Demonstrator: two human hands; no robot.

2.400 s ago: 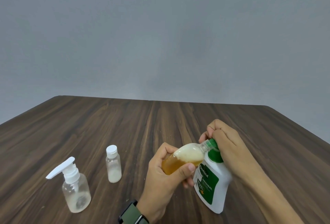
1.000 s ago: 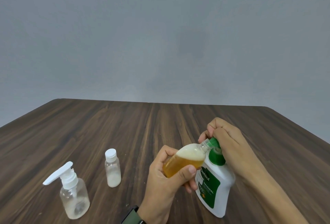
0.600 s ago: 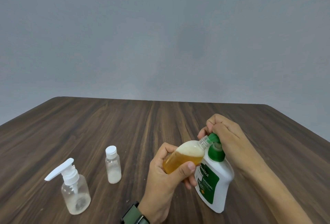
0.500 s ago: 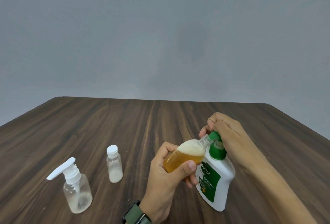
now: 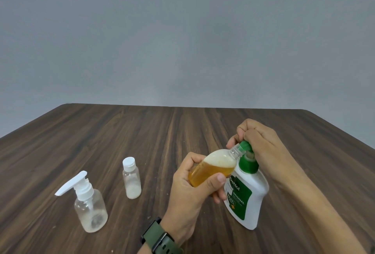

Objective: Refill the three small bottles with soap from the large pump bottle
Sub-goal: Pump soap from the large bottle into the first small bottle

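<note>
A plain grey wall stands behind a dark brown wooden table with clear grain lines. On the right part of the table stands the large white pump bottle with green label and green pump head, a little tilted. The right hand is closed over the pump head, fingers curled around it. The left hand, with a green watch strap on the wrist, grips a small clear plastic bottle with amber soap and white foam inside; it is held slanted, its open neck touching the green nozzle.

This small bottle looks more than half full, so I judge its filling is nearly finished, but its cap is not in view. Two other bottles stand well apart on the left: a small clear bottle with white flip cap and a round clear bottle with white pump top. Both show only a pale residue at the bottom and are closed, so they seem not yet refilled.
</note>
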